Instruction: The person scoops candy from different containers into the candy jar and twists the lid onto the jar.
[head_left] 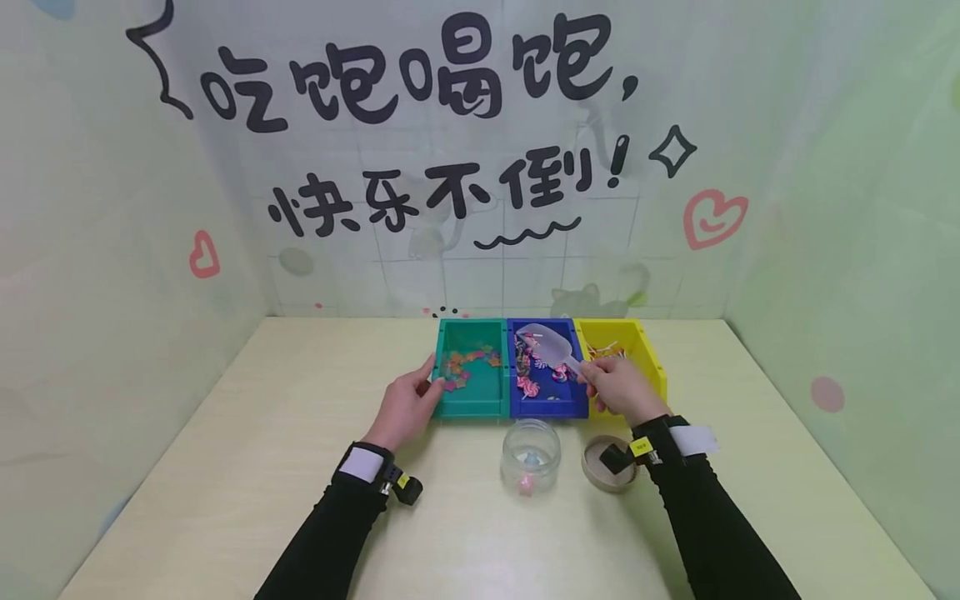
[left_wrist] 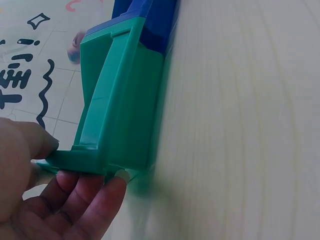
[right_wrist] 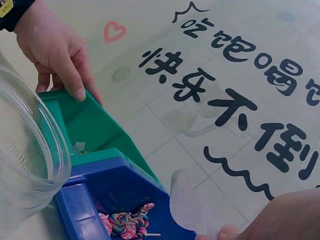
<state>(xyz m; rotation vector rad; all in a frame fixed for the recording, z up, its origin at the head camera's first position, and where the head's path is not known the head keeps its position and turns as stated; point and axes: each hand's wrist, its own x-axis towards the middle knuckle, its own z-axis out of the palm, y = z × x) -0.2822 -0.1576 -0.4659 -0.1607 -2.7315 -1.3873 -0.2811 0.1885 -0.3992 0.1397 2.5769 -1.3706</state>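
My left hand (head_left: 405, 408) grips the left edge of a green bin (head_left: 472, 409), thumb over the rim and fingers against the outside, as the left wrist view shows. Small star-shaped pieces (head_left: 456, 367) in orange and pink lie inside that bin. In my right hand (head_left: 622, 390) is the handle of a translucent white scoop (head_left: 546, 343), its bowl held over the blue bin (head_left: 550, 408). Swirled lollipop charms (right_wrist: 127, 224) lie in the blue bin. Whether the scoop carries anything cannot be made out.
A yellow bin (head_left: 654, 360) with small stick-like pieces adjoins the blue one on the right. In front stands an uncapped clear jar (head_left: 531, 442) with a pinkish and a bluish piece in it. A round lid (head_left: 592, 473) lies right of the jar, partly behind the wrist camera.
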